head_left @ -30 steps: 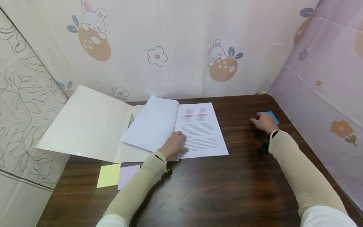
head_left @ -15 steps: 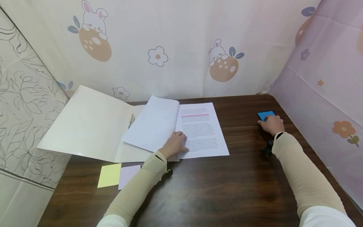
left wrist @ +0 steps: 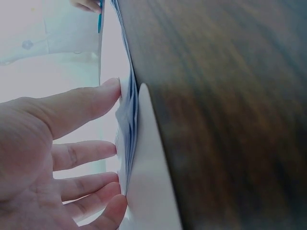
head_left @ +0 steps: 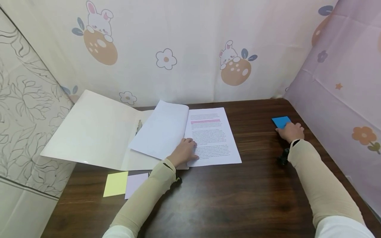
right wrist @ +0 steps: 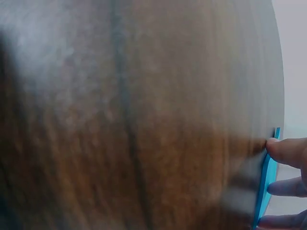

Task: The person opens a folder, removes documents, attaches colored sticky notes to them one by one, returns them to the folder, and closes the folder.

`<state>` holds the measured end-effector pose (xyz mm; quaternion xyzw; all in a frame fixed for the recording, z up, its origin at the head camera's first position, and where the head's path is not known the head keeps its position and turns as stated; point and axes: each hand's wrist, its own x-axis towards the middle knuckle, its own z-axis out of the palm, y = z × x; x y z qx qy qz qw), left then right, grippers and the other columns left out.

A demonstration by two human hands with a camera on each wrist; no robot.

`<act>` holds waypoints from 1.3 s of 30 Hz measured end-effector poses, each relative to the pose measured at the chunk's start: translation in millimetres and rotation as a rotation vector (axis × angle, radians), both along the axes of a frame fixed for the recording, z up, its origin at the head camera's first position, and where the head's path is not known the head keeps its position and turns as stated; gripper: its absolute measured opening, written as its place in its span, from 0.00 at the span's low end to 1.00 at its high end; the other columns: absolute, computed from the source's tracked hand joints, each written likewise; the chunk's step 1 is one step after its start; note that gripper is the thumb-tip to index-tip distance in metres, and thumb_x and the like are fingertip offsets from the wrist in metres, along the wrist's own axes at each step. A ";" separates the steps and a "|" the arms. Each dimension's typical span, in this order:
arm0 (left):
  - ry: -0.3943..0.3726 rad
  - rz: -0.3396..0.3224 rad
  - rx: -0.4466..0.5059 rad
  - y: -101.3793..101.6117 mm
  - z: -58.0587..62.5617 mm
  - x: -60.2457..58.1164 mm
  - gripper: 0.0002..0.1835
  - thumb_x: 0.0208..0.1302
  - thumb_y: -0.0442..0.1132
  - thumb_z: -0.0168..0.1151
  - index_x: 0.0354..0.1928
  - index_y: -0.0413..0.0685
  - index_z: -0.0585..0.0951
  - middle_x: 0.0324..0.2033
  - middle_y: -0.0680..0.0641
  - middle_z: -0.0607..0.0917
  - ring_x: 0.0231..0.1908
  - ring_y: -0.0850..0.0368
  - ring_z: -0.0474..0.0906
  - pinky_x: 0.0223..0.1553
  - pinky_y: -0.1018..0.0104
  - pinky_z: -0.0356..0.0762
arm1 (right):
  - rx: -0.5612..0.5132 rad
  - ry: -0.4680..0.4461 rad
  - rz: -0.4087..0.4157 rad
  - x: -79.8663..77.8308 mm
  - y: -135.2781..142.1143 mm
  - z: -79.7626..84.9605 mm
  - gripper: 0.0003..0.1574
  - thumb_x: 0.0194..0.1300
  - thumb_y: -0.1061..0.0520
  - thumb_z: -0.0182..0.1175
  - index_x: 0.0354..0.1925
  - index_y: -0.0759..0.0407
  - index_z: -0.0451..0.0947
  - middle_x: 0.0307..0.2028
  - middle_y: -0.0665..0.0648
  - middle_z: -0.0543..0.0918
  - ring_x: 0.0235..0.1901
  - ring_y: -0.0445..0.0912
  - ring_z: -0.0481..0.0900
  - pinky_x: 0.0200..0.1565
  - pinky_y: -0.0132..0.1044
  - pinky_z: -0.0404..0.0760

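Observation:
My left hand (head_left: pixel 183 152) rests at the near edge of an open stack of printed pages (head_left: pixel 211 138). In the left wrist view, the thumb and spread fingers (left wrist: pixel 96 103) lie against the fanned page edges (left wrist: pixel 127 115). The right-hand page has lines marked in pink. My right hand (head_left: pixel 291 132) is at a blue sticky-note pad (head_left: pixel 280 121) on the far right, covering its near part. The right wrist view shows the thumb and extended fingers (right wrist: pixel 288 187) touching the blue pad (right wrist: pixel 270 177) along its edge.
A white folder (head_left: pixel 95 129) with a metal clip (head_left: pixel 139 126) lies open at left, under the turned pages. Yellow (head_left: pixel 116 184) and lilac (head_left: pixel 135 183) note pads lie in front of it. Patterned curtains (head_left: pixel 196 76) stand behind the dark wooden table (head_left: pixel 226 205) and at its sides.
My right hand has moved right across the blue pad, uncovering more of its left part. The left hand stays on the pages. The head view has shifted slightly.

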<state>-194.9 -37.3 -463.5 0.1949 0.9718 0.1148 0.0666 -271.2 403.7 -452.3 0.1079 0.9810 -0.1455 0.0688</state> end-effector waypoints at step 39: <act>-0.015 0.000 -0.023 1.7 -1.7 -0.1 0.30 0.56 0.50 0.71 0.56 0.40 0.78 0.60 0.40 0.77 0.61 0.44 0.69 0.65 0.57 0.67 | 0.025 0.079 0.028 -8.5 22.0 -8.1 0.48 0.66 0.37 0.54 0.43 0.89 0.72 0.46 0.88 0.70 0.48 0.77 0.62 0.55 0.66 0.60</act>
